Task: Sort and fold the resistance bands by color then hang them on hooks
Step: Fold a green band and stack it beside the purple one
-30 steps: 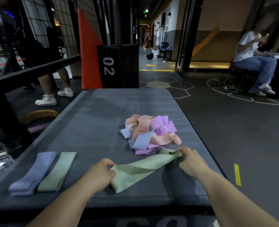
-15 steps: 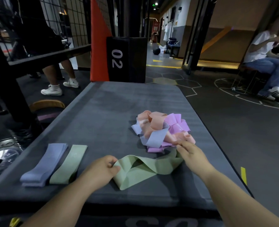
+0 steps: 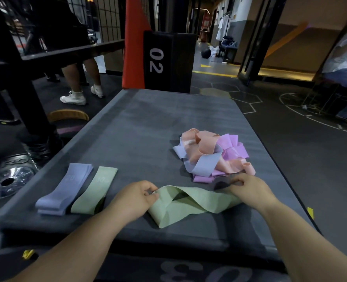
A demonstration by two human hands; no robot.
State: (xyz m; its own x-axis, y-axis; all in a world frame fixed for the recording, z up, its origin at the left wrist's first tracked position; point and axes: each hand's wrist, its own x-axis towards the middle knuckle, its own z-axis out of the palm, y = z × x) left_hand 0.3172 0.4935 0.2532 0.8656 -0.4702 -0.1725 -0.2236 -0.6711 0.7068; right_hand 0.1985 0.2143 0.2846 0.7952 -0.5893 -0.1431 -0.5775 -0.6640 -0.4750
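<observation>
- Grey padded platform (image 3: 140,127): far half and centre-left are bare, so there's room to work. The near edge is just below the hands and the right edge is close to the right hand.
- Tangled pile (image 3: 211,155) of peach, pink and lilac bands sits right of centre, just beyond the right hand. Risk: fingers snag a loop and drag the pile toward the right edge.
- Loose green band (image 3: 191,204) lies between the hands, twisted mid-span. Risk: folding over the twist gives a lumpy fold.
- Folded lilac stack (image 3: 66,188) and folded green band (image 3: 95,190) lie side by side, near left. The left forearm could nudge them.
- Left hand (image 3: 136,198) pinches the band's left end. Right hand (image 3: 252,190) is curled on its right end.
- Hooks: not visible.
</observation>
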